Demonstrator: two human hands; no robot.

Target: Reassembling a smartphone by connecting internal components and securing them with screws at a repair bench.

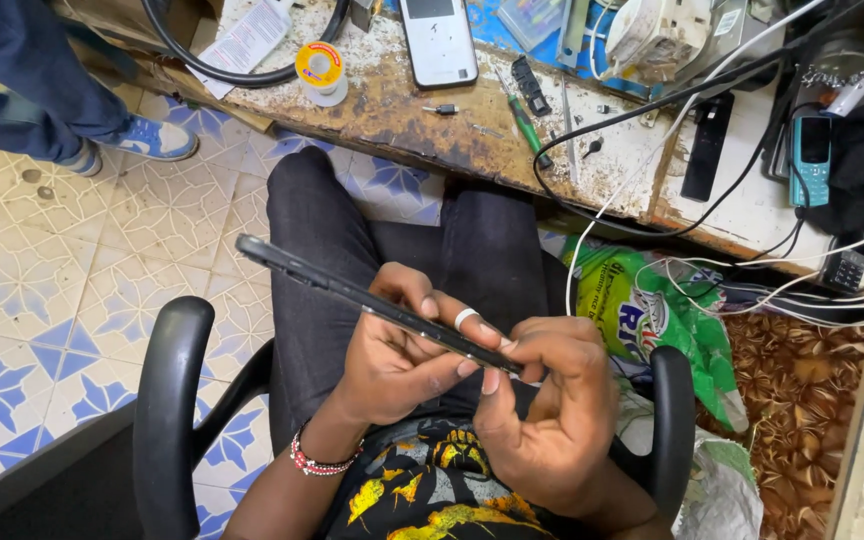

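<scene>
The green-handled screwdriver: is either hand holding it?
No. The green-handled screwdriver lies on the workbench, while the left hand and right hand both grip a dark phone.

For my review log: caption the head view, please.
Seated person's left hand and right hand grip a dark phone edge-on.

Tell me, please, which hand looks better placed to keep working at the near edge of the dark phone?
Probably the right hand: its fingertips pinch the near end of the dark phone, seen edge-on. The left hand, wearing a white ring, cradles the phone from below and steadies it.
</scene>
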